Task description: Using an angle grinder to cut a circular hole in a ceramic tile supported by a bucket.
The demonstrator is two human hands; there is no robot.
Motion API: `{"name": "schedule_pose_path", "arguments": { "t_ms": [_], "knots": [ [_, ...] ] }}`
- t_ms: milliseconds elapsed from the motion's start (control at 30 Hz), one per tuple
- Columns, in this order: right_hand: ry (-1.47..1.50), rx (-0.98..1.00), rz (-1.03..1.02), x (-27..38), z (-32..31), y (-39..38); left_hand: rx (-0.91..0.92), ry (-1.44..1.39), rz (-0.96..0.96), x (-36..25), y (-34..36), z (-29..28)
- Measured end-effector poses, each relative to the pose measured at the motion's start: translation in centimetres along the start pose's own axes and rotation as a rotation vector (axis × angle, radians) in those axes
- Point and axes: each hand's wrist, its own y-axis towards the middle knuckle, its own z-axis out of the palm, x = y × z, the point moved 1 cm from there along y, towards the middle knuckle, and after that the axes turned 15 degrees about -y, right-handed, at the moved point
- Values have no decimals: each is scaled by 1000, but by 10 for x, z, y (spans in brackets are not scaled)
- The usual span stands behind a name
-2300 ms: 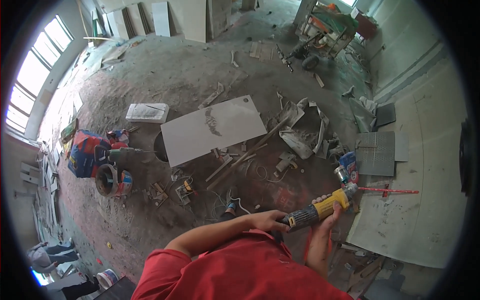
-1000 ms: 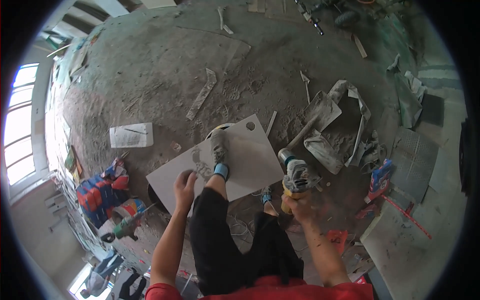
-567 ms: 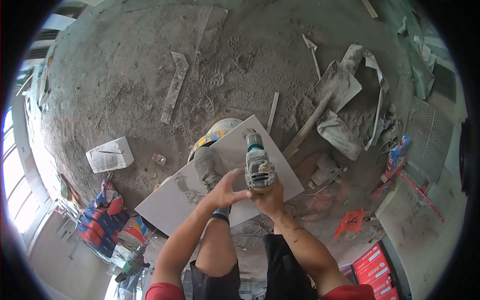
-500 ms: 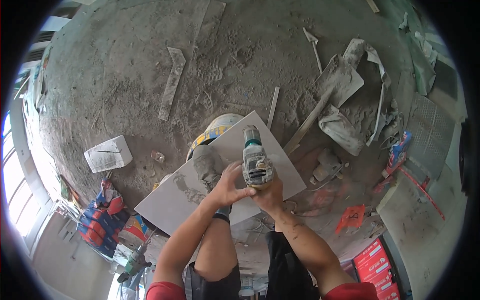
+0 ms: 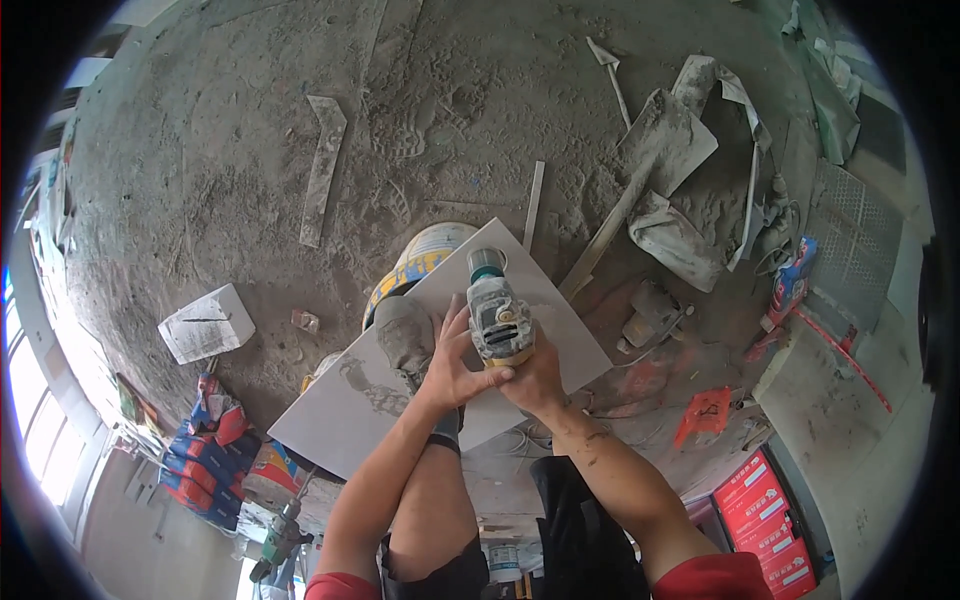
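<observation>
A dusty power drill with a green collar and a grey cylindrical front end is over a white tile. My right hand is wrapped round its rear. My left hand is beside the drill, fingers spread and stretched forward, its thumb reaching under the drill's back towards my right hand. A mud-caked shoe on my foot presses on the tile. Beneath the tile's far edge shows a yellow and white bucket. Wet grey smears mark the tile beside the shoe. Whether the drill's tip touches the tile, I cannot tell.
Dirt and footprints cover the floor, with a shovel and crumpled sheeting at the far right. A second dusty power tool lies right of the tile. A white offcut lies left. Red boxes are stacked at the near right.
The drill and both hands have shifted slightly left over the tile. The left fingers are stretched further forward along the drill. The whole view has moved a little.
</observation>
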Motion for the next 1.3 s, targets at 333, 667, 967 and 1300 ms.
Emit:
{"name": "schedule_pose_path", "arguments": {
  "t_ms": [333,667,967,1300],
  "knots": [
    [-4,1,58,11,-7,9,-32,-184,-65,-14,6,6],
    [-14,10,67,19,-16,4,-51,-284,-145,-20,-2,13],
    [-15,9,112,21,-14,7,-47,-294,-151,-18,-1,11],
    [-37,4,128,21,-13,0,-40,-291,-167,-18,-4,14]
  ]
}}
